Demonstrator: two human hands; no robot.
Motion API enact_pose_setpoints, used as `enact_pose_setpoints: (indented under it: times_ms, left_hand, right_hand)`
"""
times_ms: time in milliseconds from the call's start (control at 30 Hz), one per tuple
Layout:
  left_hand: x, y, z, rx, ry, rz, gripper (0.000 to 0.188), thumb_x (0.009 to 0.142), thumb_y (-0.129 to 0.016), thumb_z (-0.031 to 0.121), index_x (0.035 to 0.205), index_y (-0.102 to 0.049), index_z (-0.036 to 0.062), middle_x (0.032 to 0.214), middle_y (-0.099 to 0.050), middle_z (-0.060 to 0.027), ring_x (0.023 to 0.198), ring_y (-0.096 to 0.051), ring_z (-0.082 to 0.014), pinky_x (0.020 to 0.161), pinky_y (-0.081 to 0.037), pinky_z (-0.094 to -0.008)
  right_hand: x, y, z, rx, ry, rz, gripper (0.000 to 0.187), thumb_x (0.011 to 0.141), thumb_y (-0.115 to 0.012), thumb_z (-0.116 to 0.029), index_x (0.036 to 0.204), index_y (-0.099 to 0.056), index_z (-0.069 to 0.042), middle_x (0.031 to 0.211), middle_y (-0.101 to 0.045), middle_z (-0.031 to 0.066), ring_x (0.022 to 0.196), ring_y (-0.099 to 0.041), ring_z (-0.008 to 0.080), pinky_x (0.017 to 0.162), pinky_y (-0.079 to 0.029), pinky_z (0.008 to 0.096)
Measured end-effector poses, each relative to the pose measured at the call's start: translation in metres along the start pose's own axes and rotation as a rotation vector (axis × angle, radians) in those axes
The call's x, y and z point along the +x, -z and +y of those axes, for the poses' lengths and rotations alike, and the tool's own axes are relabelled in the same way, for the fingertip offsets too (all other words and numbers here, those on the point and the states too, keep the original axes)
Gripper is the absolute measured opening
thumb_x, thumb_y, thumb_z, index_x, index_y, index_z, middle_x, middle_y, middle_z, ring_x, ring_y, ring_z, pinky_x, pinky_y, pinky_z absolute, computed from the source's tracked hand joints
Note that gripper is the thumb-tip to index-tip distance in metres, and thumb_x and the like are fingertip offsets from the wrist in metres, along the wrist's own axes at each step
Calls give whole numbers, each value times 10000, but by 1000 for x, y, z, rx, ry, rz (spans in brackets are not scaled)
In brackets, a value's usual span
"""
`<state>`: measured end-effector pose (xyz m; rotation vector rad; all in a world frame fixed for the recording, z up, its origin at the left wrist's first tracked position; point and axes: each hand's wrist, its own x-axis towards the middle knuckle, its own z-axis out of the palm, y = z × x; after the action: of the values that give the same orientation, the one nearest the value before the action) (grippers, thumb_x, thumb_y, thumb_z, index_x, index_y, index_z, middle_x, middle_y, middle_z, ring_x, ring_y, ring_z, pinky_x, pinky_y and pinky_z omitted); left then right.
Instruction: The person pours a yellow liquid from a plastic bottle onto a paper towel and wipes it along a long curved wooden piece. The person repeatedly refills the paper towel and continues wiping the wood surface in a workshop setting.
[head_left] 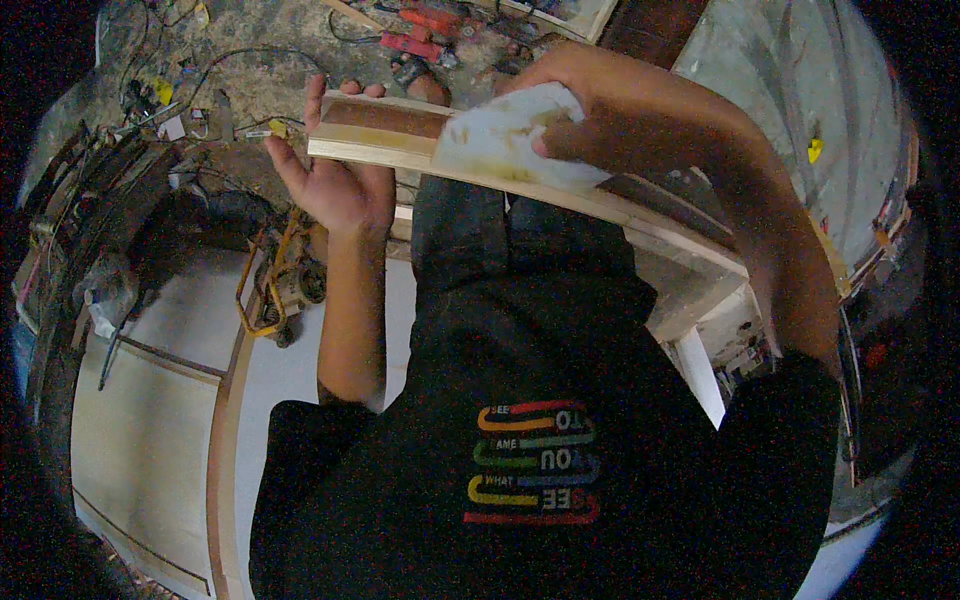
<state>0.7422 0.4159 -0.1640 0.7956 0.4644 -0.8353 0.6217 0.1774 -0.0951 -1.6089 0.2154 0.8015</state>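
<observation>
A long, light-edged wooden board (385, 148) with a brown inset face lies across my body in front of my waist. My left hand (345, 185) is under its left end, palm up. The left thumb stands away from the wood, and fingertips show past the far edge, so the board rests across that hand. My right hand (575, 130) grips a white cloth (505, 135) with yellow-brown stains and presses it on the board's upper face. Some of the right fingers are hidden by the cloth and the hand itself.
Red power tools (425, 30) and cables lie on the dirty floor beyond the board. An orange-framed tool (262, 290) is at the left, near pale panels (145, 420). Grey sheeting (790, 120) spreads at the far right. A person's feet (420, 80) show behind the board.
</observation>
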Motion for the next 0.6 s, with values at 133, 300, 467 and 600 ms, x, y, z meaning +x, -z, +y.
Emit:
enact_pose_setpoints:
  times_ms: [133, 300, 467, 600]
  left_hand:
    - [-3, -3, -2, 0, 7, 7, 773, 912, -311, 679, 1351, -424, 52, 1202, -554, -173, 1162, -498, -370, 1054, -332, -485]
    - [0, -3, -2, 33, -15, 41, 788, 913, -290, 683, 1355, -420, 43, 1200, -552, -185, 1153, -504, -370, 1055, -332, -484]
    - [3, 1, -1, -32, 10, -14, 780, 916, -291, 679, 1360, -419, 51, 1200, -550, -188, 1149, -506, -372, 1058, -332, -489]
    - [3, 2, -2, -59, 22, 20, 763, 913, -308, 679, 1362, -418, 72, 1216, -539, -186, 1159, -497, -373, 1063, -325, -502]
  right_hand:
    - [-10, 8, -7, 111, 27, 36, 374, 809, -693, -186, 1102, -619, 34, 990, -668, 102, 913, -627, 190, 863, -487, 316]
    - [-13, 30, -4, 111, 26, 348, 376, 751, -700, -167, 1068, -635, 23, 943, -683, 103, 880, -645, 185, 814, -514, 319]
    - [10, 22, 0, -9, 17, 150, 335, 760, -665, -140, 1054, -633, 17, 916, -680, 122, 862, -642, 208, 797, -512, 336]
    - [31, 6, 1, -169, 17, 106, 377, 810, -667, -151, 1124, -600, 44, 1005, -646, 147, 981, -606, 227, 877, -481, 323]
